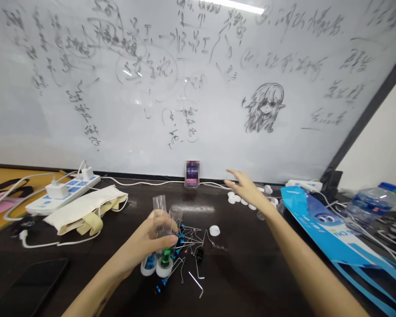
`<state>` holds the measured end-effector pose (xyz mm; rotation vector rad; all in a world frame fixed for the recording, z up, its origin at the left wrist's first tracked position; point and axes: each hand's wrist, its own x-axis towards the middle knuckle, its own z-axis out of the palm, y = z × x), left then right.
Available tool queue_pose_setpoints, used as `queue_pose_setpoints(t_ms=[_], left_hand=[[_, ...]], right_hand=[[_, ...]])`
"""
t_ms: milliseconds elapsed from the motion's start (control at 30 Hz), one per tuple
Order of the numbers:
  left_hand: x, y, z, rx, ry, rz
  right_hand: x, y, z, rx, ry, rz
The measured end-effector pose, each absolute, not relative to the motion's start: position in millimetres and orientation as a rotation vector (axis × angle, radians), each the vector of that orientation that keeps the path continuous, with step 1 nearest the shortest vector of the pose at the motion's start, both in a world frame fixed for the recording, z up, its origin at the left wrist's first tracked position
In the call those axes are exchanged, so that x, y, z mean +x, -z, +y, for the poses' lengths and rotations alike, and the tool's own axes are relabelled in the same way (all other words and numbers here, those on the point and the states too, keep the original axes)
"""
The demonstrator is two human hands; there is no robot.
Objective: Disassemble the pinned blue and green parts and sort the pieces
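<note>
My left hand (pixel 150 244) is closed round two clear plastic tubes (pixel 163 215) with white caps at their lower ends; blue parts show in one and a green part in the other. Under it lies a heap of small electronic components (pixel 189 246) with bent wire leads, some blue, one black. My right hand (pixel 247 189) is stretched far forward with fingers spread, hovering over several loose white caps (pixel 232 199) near the back of the dark table (pixel 244 273). One more white cap (pixel 214 230) lies alone beside the heap.
A whiteboard wall (pixel 198 88) rises behind the table. A phone (pixel 192 174) leans against it. At left lie a white power strip (pixel 64 189), a cream cloth bag (pixel 86 211) and a dark phone (pixel 29 286). At right lie a blue bag (pixel 320 224) and a water bottle (pixel 372 202).
</note>
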<state>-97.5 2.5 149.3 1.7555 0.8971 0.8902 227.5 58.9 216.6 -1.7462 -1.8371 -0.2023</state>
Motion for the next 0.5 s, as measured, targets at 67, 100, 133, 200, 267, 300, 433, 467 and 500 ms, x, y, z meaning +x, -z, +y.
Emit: queue_pose_setpoints(t_ms=[67,100,133,200,267,300,433,467,500], left_hand=[[-96.0,-146.5,4.3,1.951,-0.959,1.017],[-95.2,-144.6,5.2,2.041,-1.001,1.069],[-94.6,-142.4,6.0,2.120,-1.044,1.109],[-93.4,-136.9,6.9,2.235,-1.116,1.157],[-92.2,-129.6,7.2,2.329,-1.186,1.193],[-91.4,-125.5,7.3,2.382,-1.231,1.219],[-88.7,-110.6,7.8,2.631,-1.334,1.358],[-88.5,-108.6,8.0,2.647,-1.350,1.389],[-88.6,-107.6,8.3,2.643,-1.361,1.409]], right_hand=[[185.8,-216.3,33.3,-1.393,-0.191,-2.069],[167.2,-216.2,20.1,-1.196,-0.420,-2.161],[151.5,-215.9,8.1,-1.072,-0.529,-2.215],[130.7,-213.5,-8.4,-0.979,-0.570,-2.299],[122.2,-206.6,-13.0,-1.031,-0.676,-2.294],[121.0,-201.5,-11.4,-1.065,-0.814,-2.280],[118.5,-177.5,4.2,-0.970,-1.644,-2.178],[116.9,-172.5,7.2,-0.920,-1.768,-2.133],[115.0,-168.3,9.2,-0.895,-1.816,-2.093]])
